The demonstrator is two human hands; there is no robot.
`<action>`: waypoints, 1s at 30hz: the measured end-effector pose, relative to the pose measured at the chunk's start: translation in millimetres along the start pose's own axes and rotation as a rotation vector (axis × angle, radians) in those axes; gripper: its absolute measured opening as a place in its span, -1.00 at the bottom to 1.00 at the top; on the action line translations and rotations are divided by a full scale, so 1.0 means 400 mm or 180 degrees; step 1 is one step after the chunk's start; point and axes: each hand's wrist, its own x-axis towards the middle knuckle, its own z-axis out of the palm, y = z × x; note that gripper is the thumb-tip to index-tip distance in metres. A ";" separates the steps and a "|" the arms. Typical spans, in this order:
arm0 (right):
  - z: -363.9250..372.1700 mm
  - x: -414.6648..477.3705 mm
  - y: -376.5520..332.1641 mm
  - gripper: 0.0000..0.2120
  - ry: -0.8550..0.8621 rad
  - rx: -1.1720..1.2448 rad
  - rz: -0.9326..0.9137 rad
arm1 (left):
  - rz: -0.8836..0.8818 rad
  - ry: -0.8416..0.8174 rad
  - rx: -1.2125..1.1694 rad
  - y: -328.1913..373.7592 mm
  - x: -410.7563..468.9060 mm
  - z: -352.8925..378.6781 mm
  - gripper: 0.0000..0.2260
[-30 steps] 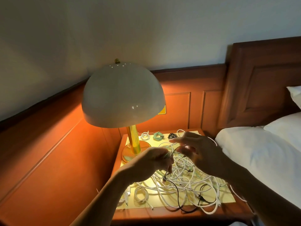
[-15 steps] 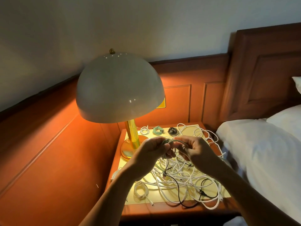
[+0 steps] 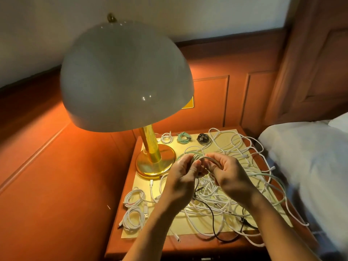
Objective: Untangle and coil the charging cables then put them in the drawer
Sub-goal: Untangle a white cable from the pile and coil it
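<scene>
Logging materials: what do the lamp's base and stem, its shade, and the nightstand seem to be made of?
Lamp base and stem: probably polished, brass-coloured metal, going by the mirror-like gold reflections. Shade: a smooth, glossy dome with small sharp highlights. It could be painted metal or glass; I cannot tell which. Nightstand: reddish-brown varnished wood or veneer, with a soft sheen.

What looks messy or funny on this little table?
The tangle of white and black cables sprawls across the nightstand, with loops hanging off its right edge toward the bed. The green coil at the back is tidy; the left hand and right hand hold a half-wound coil.
</scene>
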 end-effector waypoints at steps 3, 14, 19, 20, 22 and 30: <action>0.011 0.024 0.039 -0.82 0.0023 0.0035 0.0109 | -0.0006 0.0165 0.0190 -0.049 0.014 0.013 -0.86; 0.039 0.069 0.180 -0.90 0.0418 0.0594 0.0453 | -0.0430 0.0530 0.0213 -0.170 0.080 -0.034 -0.91; 0.039 0.069 0.193 -0.80 0.0189 0.0094 0.0295 | -0.0554 0.0876 0.0028 -0.204 0.090 -0.057 -0.83; 0.036 0.072 0.192 -0.81 0.0274 -0.0310 0.0056 | -0.0550 0.0878 0.0012 -0.204 0.095 -0.062 -0.80; 0.029 0.079 0.186 -0.81 0.0373 -0.0991 -0.0390 | -0.0552 0.0867 0.0015 -0.199 0.102 -0.069 -0.77; 0.007 0.060 0.189 -0.73 0.0066 -0.1684 -0.0464 | -0.0892 0.0706 -0.0163 -0.199 0.087 -0.082 -0.77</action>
